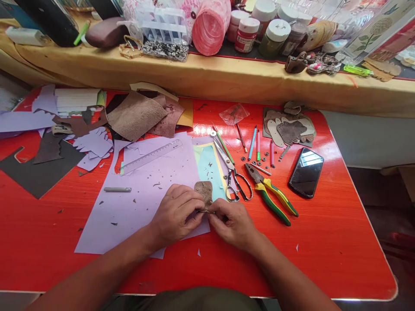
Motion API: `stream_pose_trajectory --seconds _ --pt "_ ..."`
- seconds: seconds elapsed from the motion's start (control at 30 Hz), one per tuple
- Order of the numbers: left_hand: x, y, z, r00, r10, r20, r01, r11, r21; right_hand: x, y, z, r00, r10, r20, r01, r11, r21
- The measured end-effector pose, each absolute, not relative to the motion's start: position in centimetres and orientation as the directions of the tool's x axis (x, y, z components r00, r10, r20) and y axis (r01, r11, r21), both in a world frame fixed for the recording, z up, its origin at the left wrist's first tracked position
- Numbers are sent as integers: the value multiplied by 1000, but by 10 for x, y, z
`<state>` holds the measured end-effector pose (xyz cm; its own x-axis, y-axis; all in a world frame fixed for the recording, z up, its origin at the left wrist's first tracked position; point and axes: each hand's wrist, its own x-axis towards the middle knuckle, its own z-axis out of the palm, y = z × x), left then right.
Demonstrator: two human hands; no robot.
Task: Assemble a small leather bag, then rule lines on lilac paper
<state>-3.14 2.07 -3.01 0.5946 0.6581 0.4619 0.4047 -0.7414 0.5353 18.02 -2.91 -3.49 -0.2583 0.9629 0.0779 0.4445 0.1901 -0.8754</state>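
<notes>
Between my two hands is a small brown leather piece (pixel 204 192) with rounded corners and small dots near its upper edge. My left hand (pixel 177 211) pinches its lower left edge between thumb and fingers. At its lower right edge, my right hand (pixel 231 222) is closed in a pinch too. The fingertips hide the bottom of the leather. Beneath my left hand lies a lilac paper sheet (pixel 129 220) with dark scraps on it. Scissors (pixel 231 170) and green-yellow pliers (pixel 272 192) lie just beyond my right hand.
On the red table (pixel 324 250) are a phone (pixel 306 172), a clear ruler (pixel 151 157), a grey metal bar (pixel 117 189), coloured pens (pixel 252 143) and leather cutouts (pixel 292 129). Leather sheets (pixel 138 114) lie at the back left. Paint jars (pixel 248 34) line the shelf behind.
</notes>
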Motion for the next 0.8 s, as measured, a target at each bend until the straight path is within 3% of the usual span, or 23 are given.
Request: stream_pose_trajectory --seconds 0.37,0.8 --pt "-39 13 -28 614 455 645 434 -877 206 179 -31 -39 -252 955 158 457 261 -850" --pt "-46 16 -31 622 420 661 402 -896 190 177 -29 -32 -268 956 122 424 230 -876"
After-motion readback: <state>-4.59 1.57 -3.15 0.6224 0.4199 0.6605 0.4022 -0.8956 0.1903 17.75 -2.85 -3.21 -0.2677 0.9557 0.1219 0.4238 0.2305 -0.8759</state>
